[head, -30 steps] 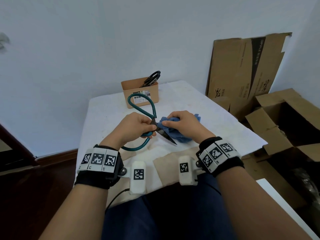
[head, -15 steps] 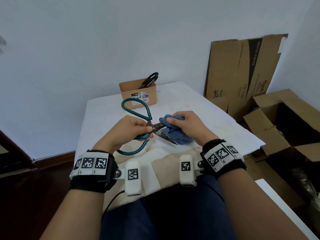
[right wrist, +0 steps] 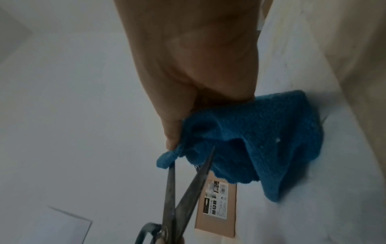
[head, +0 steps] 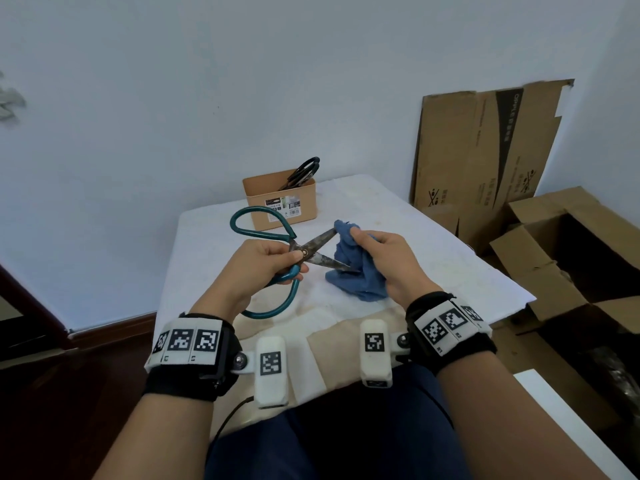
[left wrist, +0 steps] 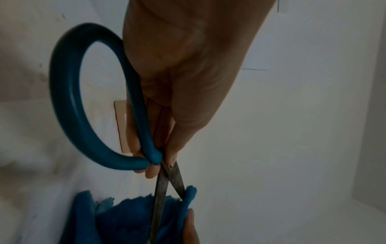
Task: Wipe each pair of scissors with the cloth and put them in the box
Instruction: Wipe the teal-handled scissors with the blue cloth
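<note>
My left hand [head: 273, 263] grips the teal-handled scissors [head: 263, 233] near the pivot, above the table; their dark blades stand spread apart. In the left wrist view the teal loop [left wrist: 69, 102] curves beside my palm. My right hand [head: 377, 258] holds the bunched blue cloth [head: 356, 275], pinching a fold of it over the tip of the upper blade [head: 320, 240]. The right wrist view shows the cloth [right wrist: 261, 135] wrapped on that blade tip while the other blade [right wrist: 196, 184] lies bare. The tan box [head: 280, 202] stands at the table's far side with black-handled scissors [head: 304, 171] upright in it.
The table [head: 450, 258] has a white cover and ends close on the right. Flat cardboard [head: 485, 147] leans on the wall at the right, and an opened cardboard box [head: 571, 258] sits on the floor beside the table.
The scissors' blades have spread wider and the handles tilted up. My right hand has lifted the cloth from the lower blade up onto the tip of the upper blade.
</note>
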